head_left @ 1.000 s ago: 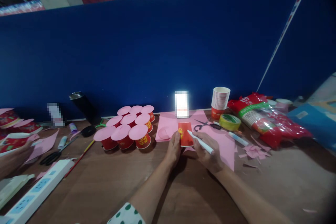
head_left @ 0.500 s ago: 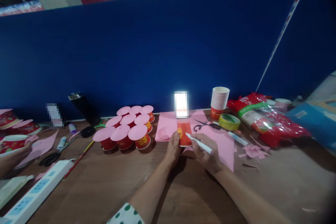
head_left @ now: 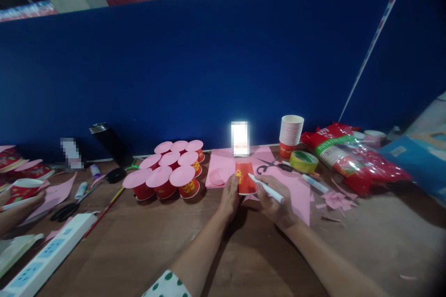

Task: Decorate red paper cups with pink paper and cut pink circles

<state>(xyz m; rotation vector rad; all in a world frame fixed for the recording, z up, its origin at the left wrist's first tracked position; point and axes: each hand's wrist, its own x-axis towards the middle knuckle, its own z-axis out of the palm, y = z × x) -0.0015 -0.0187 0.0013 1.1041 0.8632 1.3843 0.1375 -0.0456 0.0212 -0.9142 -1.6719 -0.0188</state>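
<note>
A red paper cup [head_left: 245, 178] stands upside down on a pink paper sheet [head_left: 296, 190]. My left hand [head_left: 230, 198] rests against the cup's left side, fingers closed on it. My right hand [head_left: 275, 199] is shut on a white pen [head_left: 266, 188], whose tip touches the paper at the cup's right edge.
Several red cups capped with pink discs [head_left: 167, 171] stand to the left. Scissors [head_left: 275, 165], a yellow-green tape roll [head_left: 304, 161], a cup stack [head_left: 291, 135] and a red cup bag [head_left: 351, 158] lie right. Another person's hand [head_left: 17, 206], a power strip [head_left: 45, 255] and black scissors [head_left: 68, 209] occupy the left.
My hands, pen and cup stay almost in place. The other person's hand at the far left has shifted with a red cup.
</note>
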